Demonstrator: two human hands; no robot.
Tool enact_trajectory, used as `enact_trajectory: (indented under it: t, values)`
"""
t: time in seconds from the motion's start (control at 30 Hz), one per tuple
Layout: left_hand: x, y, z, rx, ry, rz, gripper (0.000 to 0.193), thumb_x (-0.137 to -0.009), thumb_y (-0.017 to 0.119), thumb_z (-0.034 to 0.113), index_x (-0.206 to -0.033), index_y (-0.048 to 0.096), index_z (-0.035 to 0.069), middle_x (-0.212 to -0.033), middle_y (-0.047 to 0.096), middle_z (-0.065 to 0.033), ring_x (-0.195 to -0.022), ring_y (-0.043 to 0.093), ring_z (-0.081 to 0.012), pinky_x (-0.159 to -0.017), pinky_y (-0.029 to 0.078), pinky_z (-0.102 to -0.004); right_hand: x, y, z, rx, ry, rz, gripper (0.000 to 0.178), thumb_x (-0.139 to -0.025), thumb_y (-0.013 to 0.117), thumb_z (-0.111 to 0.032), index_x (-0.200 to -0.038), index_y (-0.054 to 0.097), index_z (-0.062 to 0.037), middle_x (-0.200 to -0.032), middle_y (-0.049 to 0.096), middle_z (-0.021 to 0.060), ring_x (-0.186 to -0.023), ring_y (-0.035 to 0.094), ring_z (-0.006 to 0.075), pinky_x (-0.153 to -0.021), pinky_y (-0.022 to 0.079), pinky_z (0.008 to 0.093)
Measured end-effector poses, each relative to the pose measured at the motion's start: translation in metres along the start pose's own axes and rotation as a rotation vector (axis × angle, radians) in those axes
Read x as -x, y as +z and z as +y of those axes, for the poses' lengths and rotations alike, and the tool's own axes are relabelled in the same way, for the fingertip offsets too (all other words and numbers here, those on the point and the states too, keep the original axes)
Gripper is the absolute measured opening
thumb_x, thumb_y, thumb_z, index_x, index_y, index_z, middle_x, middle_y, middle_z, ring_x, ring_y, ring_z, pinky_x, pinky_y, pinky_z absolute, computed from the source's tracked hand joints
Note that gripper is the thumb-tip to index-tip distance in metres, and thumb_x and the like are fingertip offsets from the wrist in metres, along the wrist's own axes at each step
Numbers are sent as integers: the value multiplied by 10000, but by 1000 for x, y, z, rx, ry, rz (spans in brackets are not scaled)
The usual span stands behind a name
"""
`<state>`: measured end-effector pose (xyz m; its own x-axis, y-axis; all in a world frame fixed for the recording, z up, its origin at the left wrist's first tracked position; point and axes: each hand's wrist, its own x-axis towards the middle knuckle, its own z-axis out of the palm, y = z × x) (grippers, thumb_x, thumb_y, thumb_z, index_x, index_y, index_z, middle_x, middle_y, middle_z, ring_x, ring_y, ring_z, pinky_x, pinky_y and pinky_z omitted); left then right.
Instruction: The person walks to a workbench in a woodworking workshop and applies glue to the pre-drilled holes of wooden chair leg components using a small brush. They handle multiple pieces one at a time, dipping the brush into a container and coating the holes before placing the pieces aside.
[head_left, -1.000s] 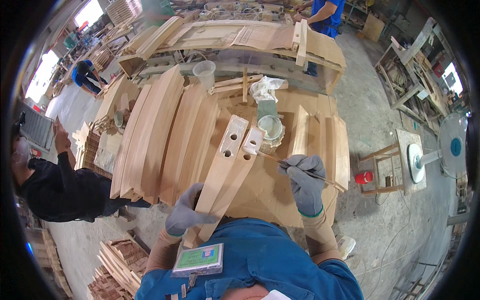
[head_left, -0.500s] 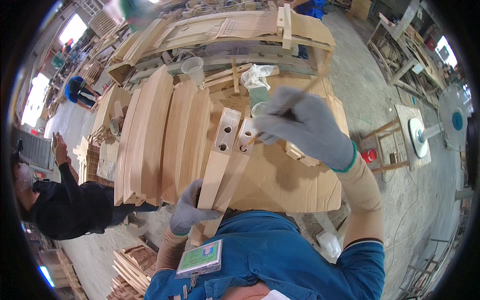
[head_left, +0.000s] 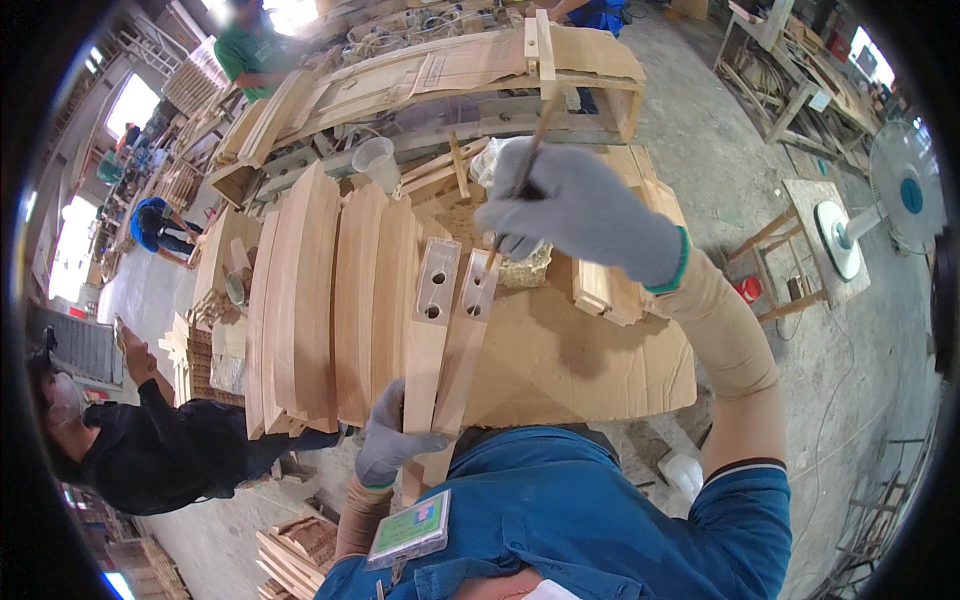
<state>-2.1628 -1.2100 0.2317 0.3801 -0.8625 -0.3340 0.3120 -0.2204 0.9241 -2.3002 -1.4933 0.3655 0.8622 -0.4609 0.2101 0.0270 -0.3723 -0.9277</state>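
Two pale wooden pieces (head_left: 428, 350) lie side by side and slant away from me, each with two round holes in its far end. My left hand (head_left: 392, 440), in a grey glove, is closed around their near ends. In my gloved right hand (head_left: 575, 205) is a thin wooden stick (head_left: 541, 130), gripped like a pen. Its lower end points down at the upper hole of the right-hand piece (head_left: 473, 300); whether it carries bristles I cannot make out. Behind the right hand, a container is partly hidden.
Stacked curved boards (head_left: 305, 300) stand left of the pieces, on a cardboard-covered table (head_left: 580, 370). A translucent plastic cup (head_left: 374, 160) is beyond them. A long workbench (head_left: 450, 75) lies farther back. On the right, a fan (head_left: 845, 235) rests on a stool. At left stands a person in black (head_left: 165, 445).
My right hand has lifted slightly, and the stick has gone from the lower hole to the upper hole of the right-hand piece. The view has shifted a little; my left hand keeps its hold.
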Motion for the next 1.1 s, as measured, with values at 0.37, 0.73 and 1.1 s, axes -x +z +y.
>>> enact_trajectory:
  t: [0.37,0.73,1.1]
  values:
    - [9,7,4,54,-8,-3,787,-476,818,-51,-1189,495,27,-1100,582,-58,-1037,564,-182,-922,456,-338,0,4,-9,189,-119,-35,253,-822,658,-194,-725,505,-17,-634,579,36,-621,614,81,-575,496,234]
    - [17,4,7,-17,1,11,763,-499,791,-71,-1198,501,26,-1114,589,-57,-1056,554,-170,-909,452,-315,46,3,-1,-265,19,295,204,-813,669,-77,-712,501,-18,-677,610,61,-615,627,106,-566,510,226]
    - [20,-1,8,30,19,-76,755,-486,755,-99,-1194,515,10,-1118,605,-75,-1030,573,-171,-875,469,-317,91,67,62,-744,-193,641,123,-827,516,107,-800,486,-10,-933,585,156,-829,625,217,-757,561,359]
